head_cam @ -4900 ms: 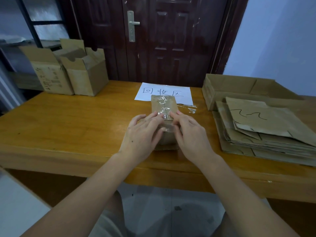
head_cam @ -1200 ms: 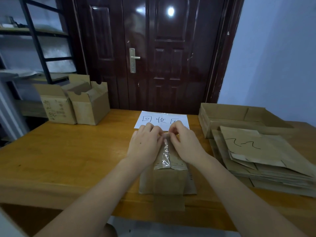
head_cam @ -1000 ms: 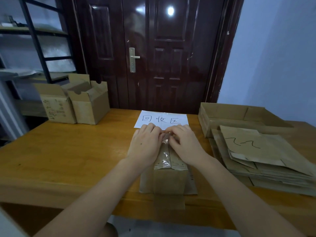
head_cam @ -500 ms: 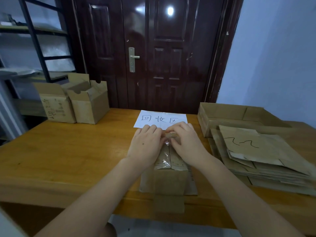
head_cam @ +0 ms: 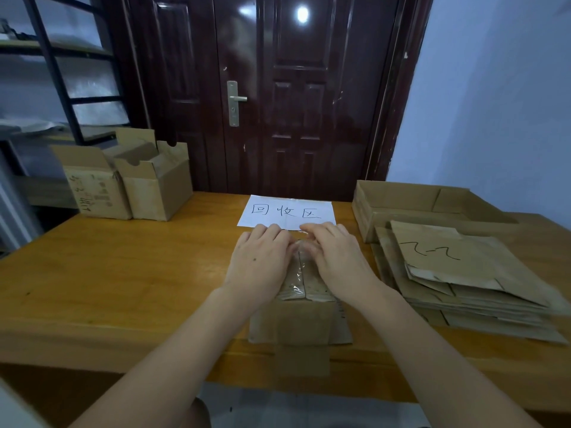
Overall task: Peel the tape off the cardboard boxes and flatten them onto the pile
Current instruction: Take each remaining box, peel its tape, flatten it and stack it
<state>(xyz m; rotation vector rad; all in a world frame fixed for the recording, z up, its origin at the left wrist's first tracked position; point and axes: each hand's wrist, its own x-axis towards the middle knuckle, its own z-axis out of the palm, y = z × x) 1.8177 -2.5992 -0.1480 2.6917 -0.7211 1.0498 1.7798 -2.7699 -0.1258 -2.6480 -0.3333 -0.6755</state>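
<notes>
Working the tape-peeling step, I am resting the left hand (head_cam: 262, 257) and the right hand (head_cam: 336, 257) side by side on top of the cardboard box (head_cam: 301, 316), which is standing at the near edge of the table (head_cam: 123, 273), well left of the flattened pile (head_cam: 463, 282). Fingers are lying close together, curling over the far end of the clear tape (head_cam: 296, 273) along the seam; whether they are pinching it I cannot tell. Next, in my judgement, a free tape end is needed before pulling it toward me.
</notes>
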